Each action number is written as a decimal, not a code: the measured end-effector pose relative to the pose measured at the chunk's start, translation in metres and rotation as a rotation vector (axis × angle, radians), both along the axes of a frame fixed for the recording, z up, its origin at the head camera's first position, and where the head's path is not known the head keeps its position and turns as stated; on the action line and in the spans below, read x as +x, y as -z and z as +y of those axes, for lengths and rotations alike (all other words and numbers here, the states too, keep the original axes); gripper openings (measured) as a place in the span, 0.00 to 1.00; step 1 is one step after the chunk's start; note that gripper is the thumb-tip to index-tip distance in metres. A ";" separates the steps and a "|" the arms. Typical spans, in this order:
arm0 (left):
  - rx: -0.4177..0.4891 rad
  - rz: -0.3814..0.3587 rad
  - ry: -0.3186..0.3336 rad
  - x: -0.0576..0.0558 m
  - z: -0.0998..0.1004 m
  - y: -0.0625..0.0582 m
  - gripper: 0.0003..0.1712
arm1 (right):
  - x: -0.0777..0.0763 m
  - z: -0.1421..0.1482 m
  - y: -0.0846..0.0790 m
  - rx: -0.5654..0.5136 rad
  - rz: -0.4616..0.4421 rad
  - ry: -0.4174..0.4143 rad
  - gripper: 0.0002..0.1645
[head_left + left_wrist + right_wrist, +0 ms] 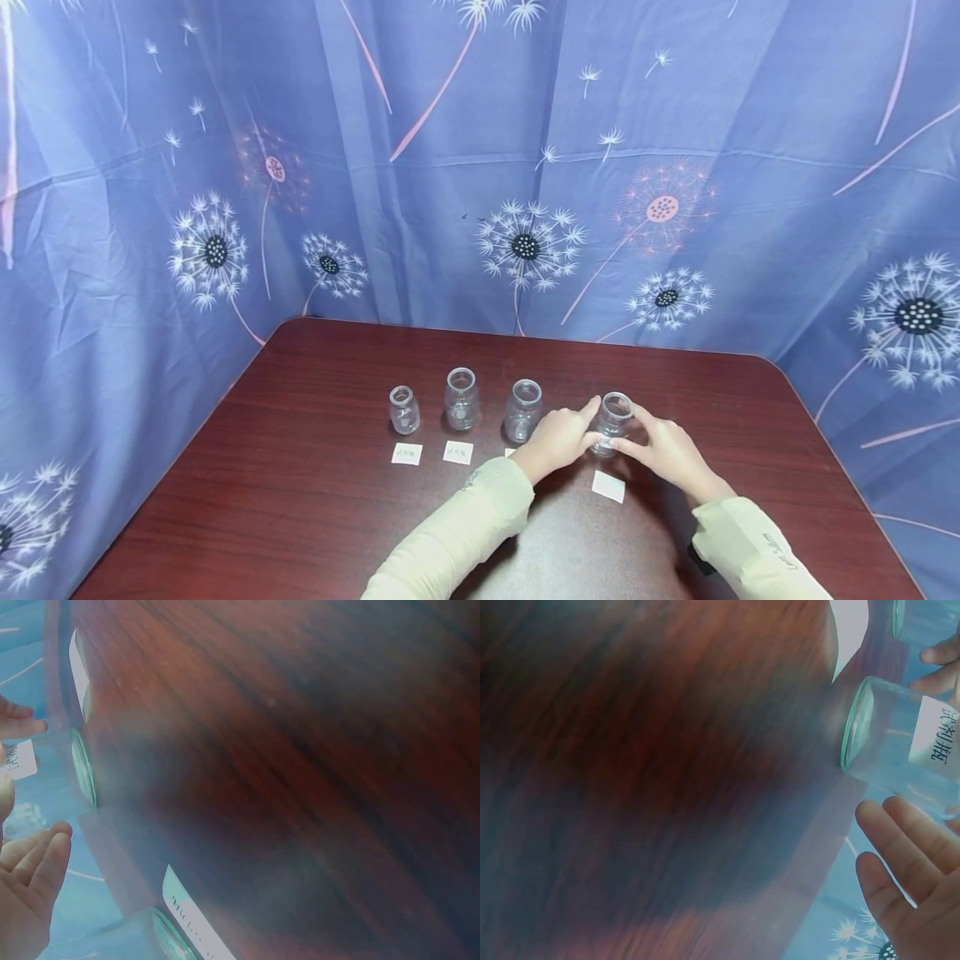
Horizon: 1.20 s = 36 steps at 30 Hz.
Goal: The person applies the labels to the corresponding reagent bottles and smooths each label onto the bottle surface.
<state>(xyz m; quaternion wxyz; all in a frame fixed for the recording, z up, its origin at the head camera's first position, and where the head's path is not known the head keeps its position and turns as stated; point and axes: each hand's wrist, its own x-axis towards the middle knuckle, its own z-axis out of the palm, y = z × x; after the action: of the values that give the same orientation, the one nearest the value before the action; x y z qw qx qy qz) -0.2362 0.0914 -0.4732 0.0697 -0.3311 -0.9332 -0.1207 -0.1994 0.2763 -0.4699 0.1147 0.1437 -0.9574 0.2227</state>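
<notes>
Altogether four jars [612, 427]; four cards [608, 487]; two hands [666, 450].

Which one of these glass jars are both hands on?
The rightmost glass jar: the left hand touches one side, the right hand the other. The other three jars stand to its left, with neither hand gripping them.

On tbl [300, 500], L to R: 1st glass jar [405, 417], 2nd glass jar [462, 408], 3rd glass jar [522, 414], 4th glass jar [614, 423]; curtain [420, 208] behind. Card [407, 453] before each. 4th btwn L hand [561, 437] & R hand [664, 450], label [934, 739] on near side.
</notes>
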 end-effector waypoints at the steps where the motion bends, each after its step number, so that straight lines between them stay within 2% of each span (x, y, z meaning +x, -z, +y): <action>1: 0.009 -0.004 0.000 0.000 0.000 0.000 0.37 | 0.000 0.000 0.001 0.002 -0.004 -0.007 0.38; 6: 0.073 -0.029 0.000 0.000 -0.005 -0.009 0.40 | 0.000 0.006 -0.001 -0.033 -0.029 -0.035 0.45; 11: 0.142 -0.009 0.039 -0.002 -0.010 -0.029 0.38 | -0.003 0.012 -0.016 -0.104 -0.025 -0.025 0.46; 16: 0.232 0.020 0.102 -0.007 -0.019 -0.053 0.31 | -0.006 0.004 -0.035 -0.166 0.103 -0.026 0.44; 20: 0.305 0.025 0.158 -0.011 -0.034 -0.065 0.26 | -0.006 -0.010 -0.048 -0.190 0.189 -0.030 0.41; 22: 0.309 0.017 0.161 -0.013 -0.044 -0.070 0.25 | -0.005 -0.018 -0.052 -0.197 0.212 -0.039 0.39; 25: 0.300 0.001 0.158 -0.015 -0.060 -0.074 0.24 | -0.003 -0.032 -0.056 -0.214 0.228 -0.077 0.37; 29: 0.308 -0.015 0.164 -0.016 -0.083 -0.074 0.22 | 0.000 -0.050 -0.054 -0.268 0.213 -0.182 0.32; 32: 0.307 -0.024 0.168 -0.014 -0.098 -0.069 0.18 | 0.002 -0.064 -0.051 -0.312 0.174 -0.266 0.26; 36: 0.264 -0.045 0.184 -0.010 -0.114 -0.058 0.14 | 0.005 -0.080 -0.043 -0.345 0.076 -0.331 0.21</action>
<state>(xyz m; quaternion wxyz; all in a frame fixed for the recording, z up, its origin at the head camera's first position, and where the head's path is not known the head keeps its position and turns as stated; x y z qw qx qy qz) -0.2463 -0.0222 -0.4156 0.0802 -0.4004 -0.8763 -0.2558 -0.1947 0.1961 -0.4270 0.1354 0.2852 -0.8637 0.3930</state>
